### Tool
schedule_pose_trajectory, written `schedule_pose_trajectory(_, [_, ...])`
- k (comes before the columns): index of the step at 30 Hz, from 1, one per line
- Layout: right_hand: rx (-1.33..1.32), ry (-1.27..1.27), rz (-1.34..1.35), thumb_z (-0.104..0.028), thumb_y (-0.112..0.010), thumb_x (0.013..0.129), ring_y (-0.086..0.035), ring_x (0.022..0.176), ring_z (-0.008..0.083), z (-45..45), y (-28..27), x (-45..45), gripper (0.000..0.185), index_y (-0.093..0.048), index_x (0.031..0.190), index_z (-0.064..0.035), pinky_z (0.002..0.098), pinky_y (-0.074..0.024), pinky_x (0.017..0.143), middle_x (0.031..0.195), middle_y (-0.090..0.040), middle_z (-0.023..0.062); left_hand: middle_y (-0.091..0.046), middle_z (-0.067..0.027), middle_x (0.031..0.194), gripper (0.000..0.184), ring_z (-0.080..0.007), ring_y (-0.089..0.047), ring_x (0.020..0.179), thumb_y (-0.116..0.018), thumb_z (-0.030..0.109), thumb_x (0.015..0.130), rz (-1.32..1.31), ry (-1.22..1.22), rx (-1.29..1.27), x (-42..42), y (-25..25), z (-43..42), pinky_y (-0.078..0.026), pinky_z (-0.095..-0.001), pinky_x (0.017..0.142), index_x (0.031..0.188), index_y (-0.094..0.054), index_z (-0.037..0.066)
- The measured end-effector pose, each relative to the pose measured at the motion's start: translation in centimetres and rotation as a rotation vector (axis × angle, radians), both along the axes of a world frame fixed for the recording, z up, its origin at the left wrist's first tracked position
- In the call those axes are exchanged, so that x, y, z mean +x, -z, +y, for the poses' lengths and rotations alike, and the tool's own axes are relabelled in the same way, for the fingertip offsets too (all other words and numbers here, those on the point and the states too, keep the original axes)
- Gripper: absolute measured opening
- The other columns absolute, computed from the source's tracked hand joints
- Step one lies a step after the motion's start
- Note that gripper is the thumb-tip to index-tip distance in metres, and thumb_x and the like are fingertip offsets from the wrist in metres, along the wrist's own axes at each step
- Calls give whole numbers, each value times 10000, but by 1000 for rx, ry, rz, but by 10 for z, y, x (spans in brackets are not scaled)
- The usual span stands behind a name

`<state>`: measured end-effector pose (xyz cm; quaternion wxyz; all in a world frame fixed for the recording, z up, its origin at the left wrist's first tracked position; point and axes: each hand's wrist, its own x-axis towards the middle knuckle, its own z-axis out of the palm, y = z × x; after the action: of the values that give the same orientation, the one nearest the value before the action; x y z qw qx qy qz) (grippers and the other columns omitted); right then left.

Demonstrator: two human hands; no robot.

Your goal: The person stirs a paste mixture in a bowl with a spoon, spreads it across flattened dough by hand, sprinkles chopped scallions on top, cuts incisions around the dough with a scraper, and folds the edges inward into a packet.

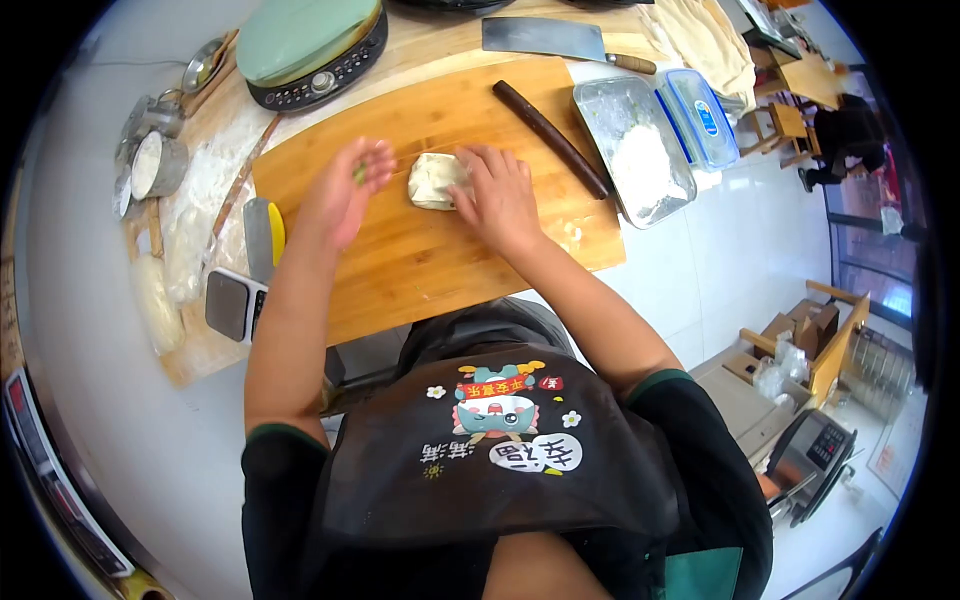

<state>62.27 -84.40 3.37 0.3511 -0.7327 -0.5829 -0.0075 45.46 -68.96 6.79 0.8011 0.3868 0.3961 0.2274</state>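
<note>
A pale, squarish piece of folded dough (432, 181) lies on the wooden board (400, 270). My right hand (497, 192) rests against its right side, with the fingers spread and the thumb at the lower edge. To the left of the dough, my left hand (352, 188) is raised above the board, apart from the dough. Its fingers are curled, and a small greenish bit (360, 173) shows at them. Beyond my right hand a dark rolling pin (550, 138) lies diagonally on the board.
A cleaver (545, 38) lies behind the board. At the right is a glass container with white flour (645, 170), beside a blue-edged lid (705, 118). A green round appliance (305, 40), a yellow-and-grey scraper (263, 238), a scale (230, 303) and dough rolls (158, 300) are at the left.
</note>
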Motion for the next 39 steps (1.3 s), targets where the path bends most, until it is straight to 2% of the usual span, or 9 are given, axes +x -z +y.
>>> schedule_pose_trajectory(6, [-198, -42, 62, -169, -728, 781, -519, 1049, 319, 17, 22, 8, 297, -631, 1052, -95, 454, -399, 877, 1028, -587, 104, -583, -53, 1011, 499, -156, -545, 939, -426, 471, 1022, 121, 432, 106, 85, 22, 35, -449, -303, 899, 1122, -602, 15])
schedule_pose_trajectory(11, [-56, -84, 60, -109, -731, 737, -528, 1000, 318, 4, 17, 3, 260, -623, 973, -94, 436, -411, 851, 982, -570, 101, -610, -101, 1080, 661, -198, -566, 1041, -332, 556, 1026, 243, 793, 186, 100, 22, 17, -440, -329, 962, 1242, -576, -20])
schedule_pose_trajectory(15, [-37, -99, 29, -79, -724, 738, -535, 983, 317, 0, 13, 5, 246, -601, 951, -83, 423, -420, 828, 962, -565, 98, -616, -202, 1244, 684, -279, -557, 1200, -315, 542, 1032, 144, 977, 701, 80, 42, 15, -396, -366, 1043, 1301, -540, -44])
schedule_pose_trajectory(18, [4, -8, 119, -94, -735, 736, -544, 934, 333, 11, 17, 12, 251, -593, 941, -67, 422, -443, 782, 992, -578, 112, -607, -210, 1267, 648, -319, -551, 1221, -338, 520, 1030, 121, 941, 930, 67, 53, 19, -389, -376, 1054, 1334, -517, -23])
schedule_pose_trajectory(24, [-237, 105, 457, -154, -767, 776, -611, 746, 298, 36, 36, 24, 274, -583, 929, -20, 390, -501, 662, 930, -615, 165, -558, -223, 1336, 578, -357, -509, 1265, -620, 260, 939, 87, 750, 875, 56, 69, 15, -359, -411, 1085, 1412, -424, -10])
schedule_pose_trajectory(27, [-325, 20, 606, -171, -760, 807, -638, 728, 246, 45, 35, 28, 288, -598, 977, -5, 362, -511, 661, 893, -632, 149, -572, -250, 1278, 641, -373, -514, 1225, -707, 214, 870, 351, 610, 1256, 44, 68, 8, -394, -423, 1046, 1396, -427, -23])
schedule_pose_trajectory(33, [-169, 211, 426, -194, -716, 861, -649, 764, 211, 30, 40, 36, 351, -632, 1133, 12, 323, -523, 703, 888, -655, 142, -613, -237, 1070, 565, -370, -555, 1052, -764, 345, 816, 729, 536, 954, 37, 61, -3, -458, -439, 914, 1168, -567, -51])
schedule_pose_trajectory(36, [-479, 293, 819, -237, -722, 826, -651, 927, 323, 23, 32, 33, 341, -655, 1065, -4, 395, -515, 827, 1058, -644, 212, -615, -229, 1056, 503, -365, -564, 999, -763, 351, 818, 713, 597, 832, 42, 68, 0, -464, -442, 888, 1081, -600, -45])
schedule_pose_trajectory(39, [-491, 201, 865, -259, -735, 821, -647, 961, 319, 33, 45, 27, 414, -628, 1108, 20, 383, -521, 829, 1077, -630, 230, -621, -199, 1055, 426, -297, -584, 984, -757, 264, 830, 560, 507, 846, 45, 77, -3, -480, -401, 864, 1072, -602, -50])
